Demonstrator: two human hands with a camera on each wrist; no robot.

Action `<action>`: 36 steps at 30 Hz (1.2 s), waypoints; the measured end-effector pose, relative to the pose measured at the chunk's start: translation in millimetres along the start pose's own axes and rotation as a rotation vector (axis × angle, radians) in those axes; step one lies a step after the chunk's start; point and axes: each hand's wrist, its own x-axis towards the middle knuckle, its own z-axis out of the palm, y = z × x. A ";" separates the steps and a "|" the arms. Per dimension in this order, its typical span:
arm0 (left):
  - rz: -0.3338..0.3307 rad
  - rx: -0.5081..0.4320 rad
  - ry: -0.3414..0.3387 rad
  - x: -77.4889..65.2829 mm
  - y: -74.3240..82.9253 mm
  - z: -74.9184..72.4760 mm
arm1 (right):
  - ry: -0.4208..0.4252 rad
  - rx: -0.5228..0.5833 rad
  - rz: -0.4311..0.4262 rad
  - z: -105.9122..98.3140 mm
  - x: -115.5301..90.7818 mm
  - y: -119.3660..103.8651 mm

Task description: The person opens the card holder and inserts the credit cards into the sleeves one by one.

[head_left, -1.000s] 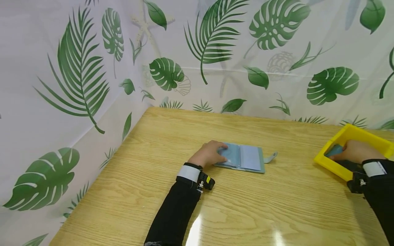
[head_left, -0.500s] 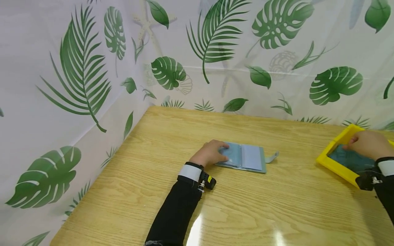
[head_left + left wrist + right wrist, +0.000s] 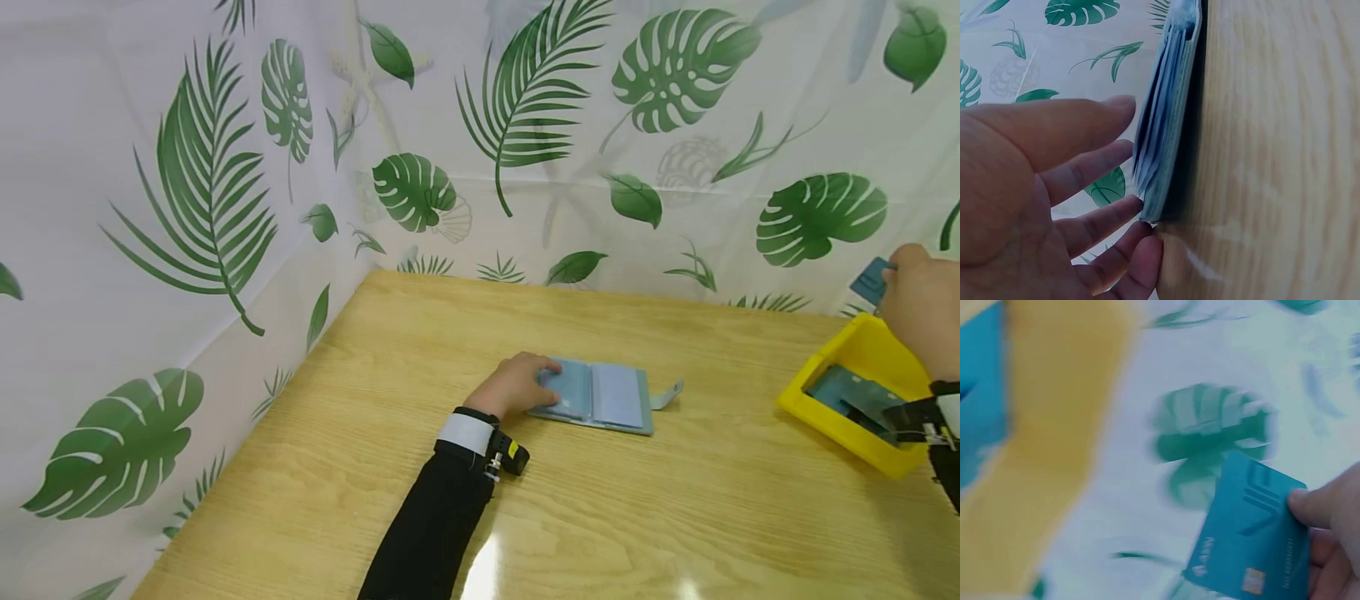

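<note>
Left hand (image 3: 510, 387), fingers (image 3: 1100, 226) loosely spread, touches unfolded booklet (image 3: 618, 396); right hand (image 3: 924, 304) pinches teal card (image 3: 1254, 525) (chip (image 3: 1254, 580) visible) near yellow bin (image 3: 825, 423).

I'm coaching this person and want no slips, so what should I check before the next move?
1. Right hand grips the flat teal plastic chip card: ok.
2. Card clear of the open yellow plastic box: ok.
3. Pale blue booklet-style card holder lying open on the light wooden table: ok.
4. Pale blue strap unfastened, pointing away from the pages: ok.
5. Left hand at the holder's left end: ok.
6. Free pocket inside the holder: cannot tell.
</note>
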 end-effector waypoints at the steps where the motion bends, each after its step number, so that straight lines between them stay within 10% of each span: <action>1: 0.002 0.005 0.000 0.3 0.0 1.1 | 0.060 0.046 -0.026 -7.7 -0.3 -7.7; 7: 0.012 0.026 0.022 1.5 1.4 1.9 | 0.078 0.341 -0.024 -47.7 -7.5 -63.1; 12: 0.029 -0.021 0.023 2.4 1.8 2.2 | 0.105 0.523 -0.160 -28.7 -19.1 -104.9; 22: 0.013 -0.068 0.013 1.0 1.0 6.6 | -0.281 0.651 -0.230 49.3 -38.3 -178.7; 36: -0.018 -0.013 0.023 4.7 1.5 8.3 | -0.642 0.903 0.032 94.6 -54.6 -209.1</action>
